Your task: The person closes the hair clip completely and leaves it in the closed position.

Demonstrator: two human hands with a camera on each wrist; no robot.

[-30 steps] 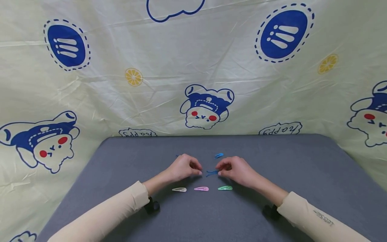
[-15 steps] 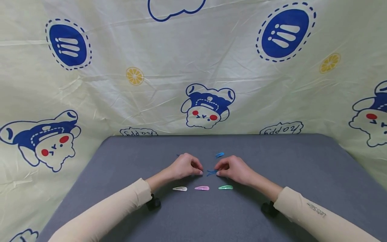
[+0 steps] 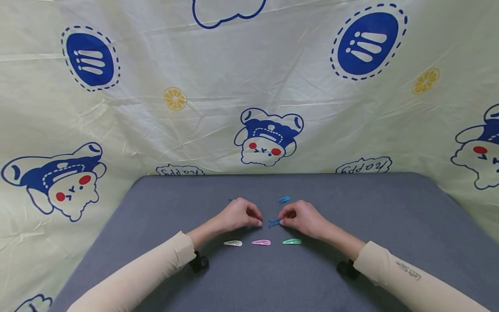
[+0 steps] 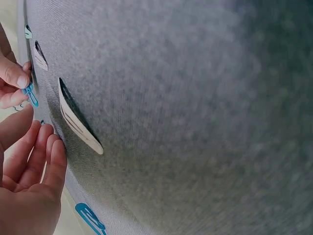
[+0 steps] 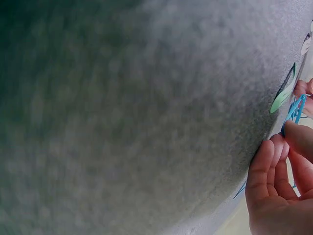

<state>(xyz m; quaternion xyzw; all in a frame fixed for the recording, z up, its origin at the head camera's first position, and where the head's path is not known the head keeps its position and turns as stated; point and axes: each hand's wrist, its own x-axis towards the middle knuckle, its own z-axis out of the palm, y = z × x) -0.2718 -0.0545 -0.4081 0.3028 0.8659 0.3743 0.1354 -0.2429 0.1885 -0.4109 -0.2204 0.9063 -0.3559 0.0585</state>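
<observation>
**Grey tabletop, both hands at one blue hair clip**

Grey felt-like tabletop [image 3: 351, 208] w/ a cream cartoon-print cloth [image 3: 249, 86] hung behind it.

Blue hair clip [image 3: 274, 222] sits near the centre, just off the surface betw. the two hands. Right hand [image 3: 302, 219] pinches its right end: thumb & forefinger curled tight on it, other fingers tucked under. Right wrist view shows the same pinch, clip tip sticking up past the fingers [image 5: 274, 166]. Left hand [image 3: 238, 215] sits just left of the clip, fingers curled in, fingertips close to the clip's free end; can't tell from the head view whether they touch it. Left wrist view shows that hand's fingers [image 4: 46, 152] loosely bent & holding nothing, resting by the cloth surface.

Just nearer the person, a row of 3 clips lies flat on the tabletop: white clip [image 3: 232, 243] left, pink clip [image 3: 260, 242] mid, green clip [image 3: 291, 241] right, apart from each other. Behind the right hand lies a second blue clip [image 3: 283, 199], also flat. A dark sliver shows behind the left hand, too small to ID.

Both forearms in beige sleeves [image 3: 156, 268], w/ black wrist mounts [image 3: 199, 263] resting on the surface.
</observation>
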